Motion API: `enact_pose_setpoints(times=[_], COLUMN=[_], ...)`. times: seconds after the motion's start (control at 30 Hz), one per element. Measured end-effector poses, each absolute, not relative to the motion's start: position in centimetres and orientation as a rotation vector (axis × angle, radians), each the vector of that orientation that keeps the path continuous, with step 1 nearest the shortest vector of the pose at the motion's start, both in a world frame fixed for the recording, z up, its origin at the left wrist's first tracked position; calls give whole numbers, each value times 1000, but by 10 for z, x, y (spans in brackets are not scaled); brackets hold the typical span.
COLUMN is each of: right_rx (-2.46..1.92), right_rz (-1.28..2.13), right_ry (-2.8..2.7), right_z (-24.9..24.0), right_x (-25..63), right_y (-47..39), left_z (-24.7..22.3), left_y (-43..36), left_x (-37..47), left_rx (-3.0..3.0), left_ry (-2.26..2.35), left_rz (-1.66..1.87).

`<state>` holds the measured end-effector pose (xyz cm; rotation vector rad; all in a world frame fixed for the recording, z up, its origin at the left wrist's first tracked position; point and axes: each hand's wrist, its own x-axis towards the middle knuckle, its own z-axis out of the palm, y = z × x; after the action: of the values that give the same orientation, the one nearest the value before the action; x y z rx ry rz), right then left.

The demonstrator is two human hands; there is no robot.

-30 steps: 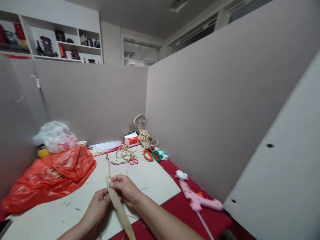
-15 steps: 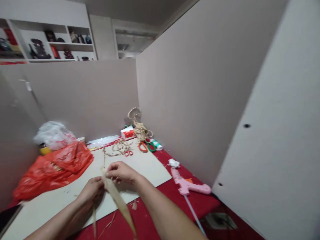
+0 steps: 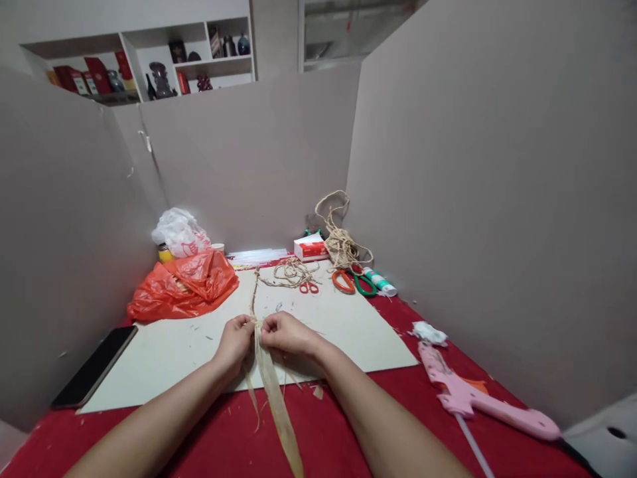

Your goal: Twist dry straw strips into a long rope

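A long, flat strip of dried husk or leaf [image 3: 271,382] hangs toward me from the lower end of a thin twisted cord [image 3: 255,293]. My left hand [image 3: 235,340] pinches the joint from the left side, fingers closed. On the other side, my right hand [image 3: 284,332] grips the strip's top edge between thumb and fingers. A narrower strip [image 3: 252,398] dangles below my left hand. Under both hands lies a pale board [image 3: 174,355], and the cord runs away over it to a loose coil [image 3: 293,271].
A pink glue gun [image 3: 462,392] lies at the right on the red cloth [image 3: 213,438]. Scissors with red handles [image 3: 308,287] and a rope bundle [image 3: 341,245] are farther back. An orange-red plastic bag [image 3: 186,285] and a dark phone [image 3: 97,365] sit left. Grey partitions [image 3: 249,159] enclose the table.
The view has swung right to left, so everything sits farther right in it. My right hand has come down from above the strip's top to its side, level with my left hand.
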<state>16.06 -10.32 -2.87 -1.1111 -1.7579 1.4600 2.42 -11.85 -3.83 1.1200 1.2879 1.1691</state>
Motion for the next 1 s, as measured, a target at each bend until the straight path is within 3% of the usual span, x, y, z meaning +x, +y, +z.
enact_pose_setpoints(times=[0.7, 1.0], right_rx=[-1199, -1231], right_rz=[1396, 1641], right_ry=[-1719, -1620], right_z=[-31, -25], right_x=[147, 147], right_y=[-114, -120], left_z=[-50, -52], left_y=[-115, -119], left_x=[24, 27], left_rx=[1159, 1192], left_ry=[1340, 1365], left_rz=[1312, 1235])
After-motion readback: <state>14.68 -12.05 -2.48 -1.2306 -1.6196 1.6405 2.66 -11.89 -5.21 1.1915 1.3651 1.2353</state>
